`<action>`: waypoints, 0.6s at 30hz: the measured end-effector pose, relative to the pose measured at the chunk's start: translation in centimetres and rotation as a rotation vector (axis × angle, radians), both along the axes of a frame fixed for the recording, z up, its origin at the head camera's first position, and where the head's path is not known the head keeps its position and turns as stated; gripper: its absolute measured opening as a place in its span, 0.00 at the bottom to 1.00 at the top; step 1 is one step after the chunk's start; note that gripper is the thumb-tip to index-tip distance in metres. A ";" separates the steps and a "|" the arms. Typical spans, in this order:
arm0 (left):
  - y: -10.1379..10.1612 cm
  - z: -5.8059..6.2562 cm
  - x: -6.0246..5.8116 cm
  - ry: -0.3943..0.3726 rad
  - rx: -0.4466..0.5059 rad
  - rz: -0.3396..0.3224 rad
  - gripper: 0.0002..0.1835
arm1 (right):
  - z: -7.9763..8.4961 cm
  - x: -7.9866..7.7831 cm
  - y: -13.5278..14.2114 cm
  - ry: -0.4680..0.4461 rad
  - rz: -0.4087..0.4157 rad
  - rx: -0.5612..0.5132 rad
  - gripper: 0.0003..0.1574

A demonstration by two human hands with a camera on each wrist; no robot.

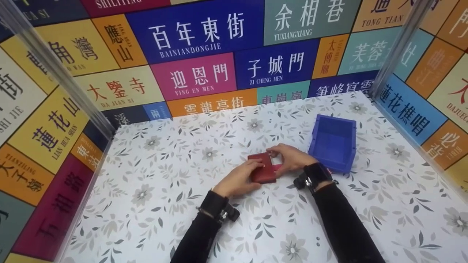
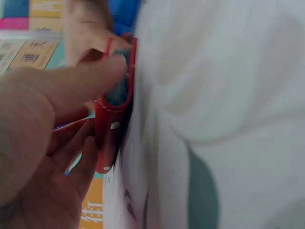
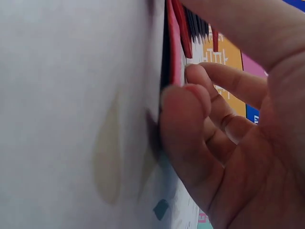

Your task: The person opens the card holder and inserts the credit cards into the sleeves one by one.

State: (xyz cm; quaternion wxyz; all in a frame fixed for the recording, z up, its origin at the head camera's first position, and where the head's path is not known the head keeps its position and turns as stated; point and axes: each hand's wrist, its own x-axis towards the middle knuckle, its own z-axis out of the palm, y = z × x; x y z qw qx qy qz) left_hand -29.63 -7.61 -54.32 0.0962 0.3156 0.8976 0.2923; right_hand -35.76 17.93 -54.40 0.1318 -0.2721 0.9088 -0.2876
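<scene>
A red card holder (image 1: 265, 172) with snap studs lies on the patterned tabletop. My left hand (image 1: 239, 178) grips it from the left, fingers over its top; in the left wrist view the thumb (image 2: 102, 78) lies along its open side. At its right side, my right hand (image 1: 292, 158) pinches a thin flat card, pink and white (image 1: 276, 167), between thumb and fingers. The right wrist view shows the card's pink edge (image 3: 175, 57) at the thumb tip, beside dark pleated sleeves (image 3: 196, 26) inside the holder. My fingers hide part of the card.
A blue plastic bin (image 1: 333, 142) stands just right of my right hand. The floral tabletop (image 1: 175, 204) spreads around both hands. Walls of colourful signs (image 1: 193, 36) enclose the back and sides, with clear corner posts (image 1: 396, 44).
</scene>
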 end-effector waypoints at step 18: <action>-0.6 -2.1 -0.7 0.002 0.120 0.116 0.33 | 2.4 1.0 0.8 -0.024 -0.162 0.177 0.21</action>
